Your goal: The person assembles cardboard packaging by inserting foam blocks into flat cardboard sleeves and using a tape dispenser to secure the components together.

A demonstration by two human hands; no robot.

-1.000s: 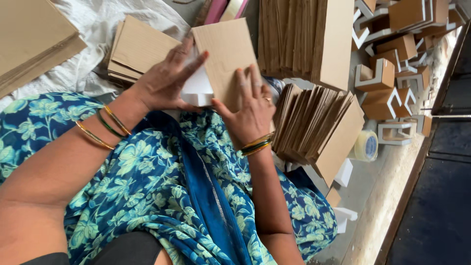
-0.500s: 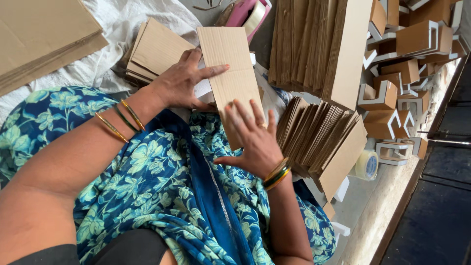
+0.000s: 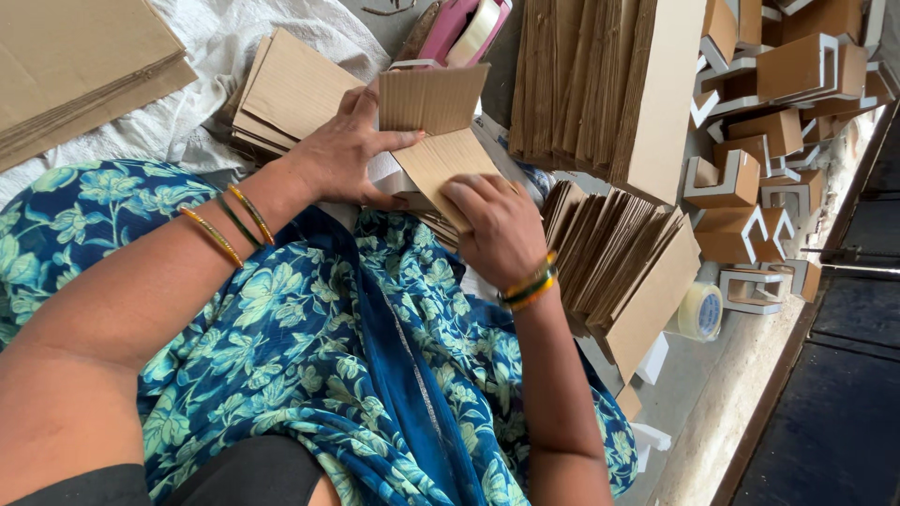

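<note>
Holding a folded cardboard sheet (image 3: 436, 131) over my lap, I see my left hand (image 3: 342, 155) with fingers clamped on its upright flap, my right hand (image 3: 497, 225) pressing fingers together on the lower flap, beside stacked cardboard sheets (image 3: 609, 253).

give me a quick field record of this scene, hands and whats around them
left hand: left hand grips the folded cardboard sheet at its upper flap
right hand: right hand presses the sheet's lower flap down, fingers bent over it
sheet state: creased, upper flap raised, lower flap lying toward the lap
white piece: white block under the sheet, partly hidden
nearby stacks: flat cardboard pile behind the left hand; upright cardboard sheets beside the right hand
tape: tape roll on the floor; pink tape dispenser at top
finished pieces: folded brown-and-white corner pieces heaped at right
</note>
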